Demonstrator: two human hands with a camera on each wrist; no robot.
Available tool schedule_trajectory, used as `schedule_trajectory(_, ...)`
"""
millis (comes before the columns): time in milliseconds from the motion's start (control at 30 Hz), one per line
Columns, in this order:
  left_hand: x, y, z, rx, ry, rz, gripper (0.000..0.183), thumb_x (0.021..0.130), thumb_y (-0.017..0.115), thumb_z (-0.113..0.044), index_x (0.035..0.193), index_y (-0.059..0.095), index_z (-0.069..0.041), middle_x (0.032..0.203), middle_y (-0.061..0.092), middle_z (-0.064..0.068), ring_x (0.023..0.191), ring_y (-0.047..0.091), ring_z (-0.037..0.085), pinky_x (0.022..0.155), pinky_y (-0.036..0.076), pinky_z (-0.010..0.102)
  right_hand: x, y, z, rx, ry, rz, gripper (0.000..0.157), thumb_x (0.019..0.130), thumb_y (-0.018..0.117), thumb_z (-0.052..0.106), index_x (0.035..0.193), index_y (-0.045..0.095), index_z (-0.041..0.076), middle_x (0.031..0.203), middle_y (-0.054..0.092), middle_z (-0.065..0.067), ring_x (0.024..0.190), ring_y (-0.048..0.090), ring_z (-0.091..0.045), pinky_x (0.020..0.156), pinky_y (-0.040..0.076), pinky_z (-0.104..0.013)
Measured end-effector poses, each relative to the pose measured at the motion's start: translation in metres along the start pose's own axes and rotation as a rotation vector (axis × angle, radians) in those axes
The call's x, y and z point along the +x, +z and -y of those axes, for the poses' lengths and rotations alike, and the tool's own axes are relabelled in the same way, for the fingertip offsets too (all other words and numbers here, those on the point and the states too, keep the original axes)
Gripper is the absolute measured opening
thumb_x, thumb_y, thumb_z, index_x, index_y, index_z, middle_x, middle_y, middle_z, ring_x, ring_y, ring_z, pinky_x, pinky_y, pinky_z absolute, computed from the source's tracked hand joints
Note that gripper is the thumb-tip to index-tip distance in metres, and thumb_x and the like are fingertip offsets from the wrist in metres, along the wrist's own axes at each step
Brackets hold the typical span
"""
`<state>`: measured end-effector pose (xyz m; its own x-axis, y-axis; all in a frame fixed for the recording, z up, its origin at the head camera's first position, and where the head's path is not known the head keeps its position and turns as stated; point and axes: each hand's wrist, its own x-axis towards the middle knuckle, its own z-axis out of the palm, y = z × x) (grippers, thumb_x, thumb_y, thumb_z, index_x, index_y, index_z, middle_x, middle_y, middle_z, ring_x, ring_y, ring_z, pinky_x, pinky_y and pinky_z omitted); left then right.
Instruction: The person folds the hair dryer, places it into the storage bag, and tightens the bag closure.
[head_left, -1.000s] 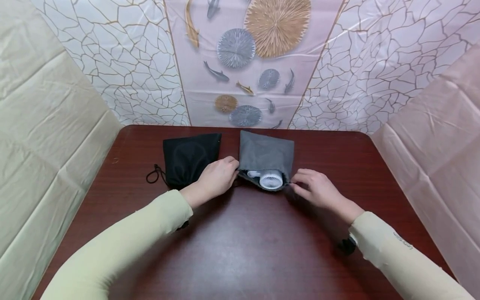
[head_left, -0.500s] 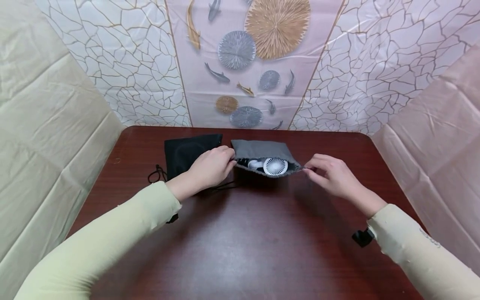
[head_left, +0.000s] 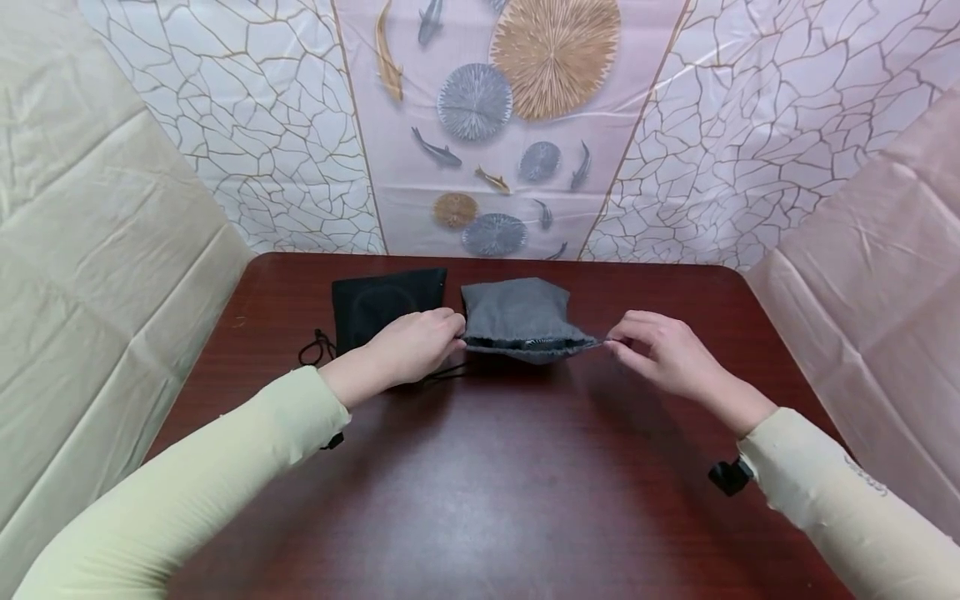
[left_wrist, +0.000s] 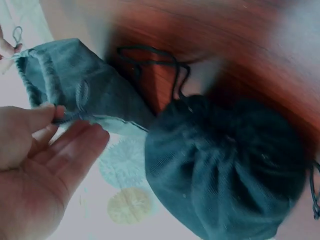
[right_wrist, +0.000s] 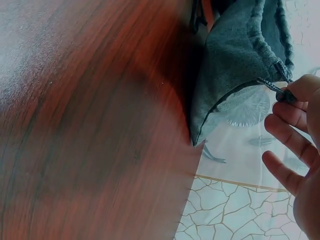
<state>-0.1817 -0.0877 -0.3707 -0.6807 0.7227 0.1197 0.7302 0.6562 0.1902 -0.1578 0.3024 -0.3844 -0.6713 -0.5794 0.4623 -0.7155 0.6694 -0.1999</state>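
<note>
A grey drawstring pouch point(head_left: 517, 308) is held with its mouth facing me, raised at the front. Only a dark sliver of a handheld fan point(head_left: 551, 342) shows through the narrowed mouth. My left hand point(head_left: 412, 346) pinches the drawstring cord at the pouch's left corner, between thumb and finger. At the opposite corner my right hand point(head_left: 663, 354) pinches the knotted cord end point(right_wrist: 286, 95), its other fingers loosely bent. Close behind the left hand lies a black drawstring pouch point(left_wrist: 225, 170), full and gathered at its neck.
The dark red table point(head_left: 510, 483) extends in front of the pouches. Black cord loops point(head_left: 317, 346) lie left of the black pouch, and another cord point(head_left: 446, 373) trails beside the left hand. A patterned cloth point(head_left: 480, 167) hangs behind the table's far edge.
The grey pouch's mouth was lifted and its cords were pulled outward. The opening has narrowed, so the white fan that showed earlier is now nearly hidden. My right hand moved outward.
</note>
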Motion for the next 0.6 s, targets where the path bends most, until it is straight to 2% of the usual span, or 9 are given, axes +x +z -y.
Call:
schedule_trajectory(100, -0.003, -0.002, 0.005, -0.012, 0.029, 0.021, 0.013, 0.108, 0.065, -0.017, 0.098, 0.065, -0.008, 0.093, 0.063, 0.006, 0.080, 0.064, 0.020, 0.072, 0.056, 0.037, -0.001, -0.004, 0.000, -0.011, -0.012, 0.009, 0.021, 0.090, 0.080, 0.001, 0.093, 0.075, 0.021, 0.089, 0.065, 0.012, 0.076, 0.057, -0.006, 0.068, 0.046, -0.030)
schedule_trajectory(267, -0.011, -0.008, 0.014, -0.023, 0.081, -0.019, 0.012, 0.106, 0.068, -0.015, 0.096, 0.066, -0.009, 0.090, 0.063, 0.004, 0.078, 0.064, 0.018, 0.072, 0.056, 0.036, -0.005, -0.013, -0.005, -0.038, -0.023, 0.018, 0.020, 0.088, 0.080, 0.001, 0.093, 0.075, 0.020, 0.088, 0.064, 0.010, 0.075, 0.059, -0.011, 0.067, 0.048, -0.033)
schedule_trajectory(600, -0.036, -0.017, 0.029, -0.048, 0.062, -0.020, 0.016, 0.103, 0.070, -0.009, 0.088, 0.065, -0.012, 0.086, 0.060, 0.000, 0.077, 0.059, 0.016, 0.071, 0.054, 0.036, -0.035, -0.026, -0.023, -0.121, -0.038, 0.013, 0.021, 0.080, 0.083, 0.002, 0.093, 0.078, 0.017, 0.091, 0.068, 0.009, 0.078, 0.065, -0.012, 0.067, 0.051, -0.037)
